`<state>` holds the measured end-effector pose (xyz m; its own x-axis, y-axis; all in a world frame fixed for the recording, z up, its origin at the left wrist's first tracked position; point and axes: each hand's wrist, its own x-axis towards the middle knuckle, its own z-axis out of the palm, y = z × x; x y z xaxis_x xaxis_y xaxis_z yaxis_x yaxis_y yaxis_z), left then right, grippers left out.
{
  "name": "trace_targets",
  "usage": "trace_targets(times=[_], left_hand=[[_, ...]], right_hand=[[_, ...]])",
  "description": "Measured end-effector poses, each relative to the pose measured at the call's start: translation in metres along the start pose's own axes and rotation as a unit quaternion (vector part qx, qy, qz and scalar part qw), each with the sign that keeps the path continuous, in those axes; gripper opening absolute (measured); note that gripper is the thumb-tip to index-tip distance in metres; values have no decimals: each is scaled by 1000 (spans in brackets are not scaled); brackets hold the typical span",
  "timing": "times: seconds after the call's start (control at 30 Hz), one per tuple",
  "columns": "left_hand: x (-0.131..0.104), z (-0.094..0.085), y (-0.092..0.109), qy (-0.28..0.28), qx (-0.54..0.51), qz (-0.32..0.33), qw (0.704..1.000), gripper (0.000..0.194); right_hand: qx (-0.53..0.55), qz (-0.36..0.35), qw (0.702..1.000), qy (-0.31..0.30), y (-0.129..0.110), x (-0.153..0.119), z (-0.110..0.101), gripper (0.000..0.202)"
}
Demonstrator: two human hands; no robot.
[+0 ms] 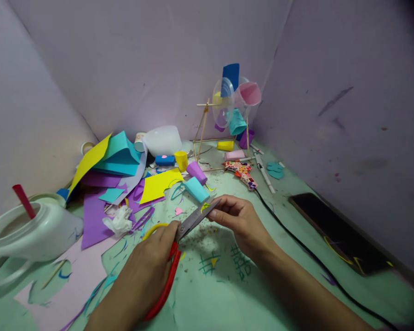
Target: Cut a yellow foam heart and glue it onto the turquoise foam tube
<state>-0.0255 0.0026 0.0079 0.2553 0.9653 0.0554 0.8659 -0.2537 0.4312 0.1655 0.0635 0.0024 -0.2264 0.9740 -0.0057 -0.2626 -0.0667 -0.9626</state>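
Observation:
My left hand (148, 262) is closed round the handles of a pair of scissors (193, 220), one loop red and the other yellow. The blades point up and to the right, slightly parted at the tips. A small yellow paper scrap (205, 207) shows at the blades, by the fingertips of my right hand (236, 218). Those fingers are pinched together at the blade tips and appear to hold the scrap's edge, partly hidden. Just beyond lie a light blue paper cup shape (196, 189), a purple one (196, 173) and a small pink paper heart (178, 211).
Coloured paper sheets (100, 216) and scraps cover the left, beside a white jug (37, 234). At the back stands a stick frame (203, 124) bearing a plastic disc and paper cups. A patterned glue gun (240, 172) trails a black cord (296, 236) near a phone (331, 230).

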Motion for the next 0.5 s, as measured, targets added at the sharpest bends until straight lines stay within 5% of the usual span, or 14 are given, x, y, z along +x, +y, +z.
trace_targets(times=[0.27,0.5], left_hand=[[0,-4,4,-2,-11,-5,1000,39],[-4,11,-4,23,-75,13,997,42]], right_hand=[[49,42,998,10,5,-1,3,16],[100,87,990,37,1,-2,5,20]])
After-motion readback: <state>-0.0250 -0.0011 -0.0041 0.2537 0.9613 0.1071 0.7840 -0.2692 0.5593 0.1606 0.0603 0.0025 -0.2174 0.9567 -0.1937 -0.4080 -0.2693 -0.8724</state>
